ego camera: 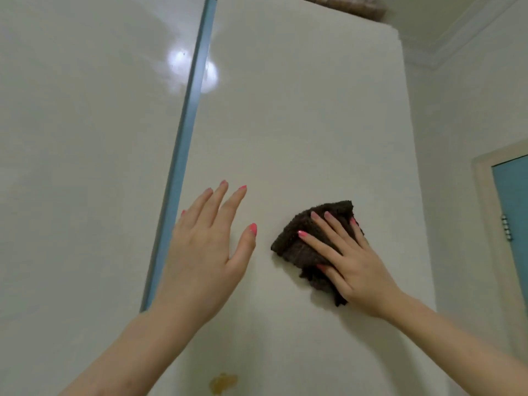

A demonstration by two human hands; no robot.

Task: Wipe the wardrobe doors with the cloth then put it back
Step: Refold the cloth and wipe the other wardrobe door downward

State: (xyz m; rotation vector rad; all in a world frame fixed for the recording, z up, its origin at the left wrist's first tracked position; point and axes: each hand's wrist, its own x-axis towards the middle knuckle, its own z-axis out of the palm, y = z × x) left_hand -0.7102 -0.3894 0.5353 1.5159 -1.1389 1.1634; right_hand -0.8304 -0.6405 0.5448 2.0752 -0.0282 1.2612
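Note:
A glossy white wardrobe door fills the middle of the view, with a second white door to its left behind a blue edge strip. My right hand presses a dark brown folded cloth flat against the right door, fingers spread over it. My left hand is raised beside it, fingers apart, palm toward the door near the blue strip, holding nothing.
A yellowish stain marks the door low down. The room's white wall lies to the right, with a blue door in a cream frame at the right edge. Something brown lies on top of the wardrobe.

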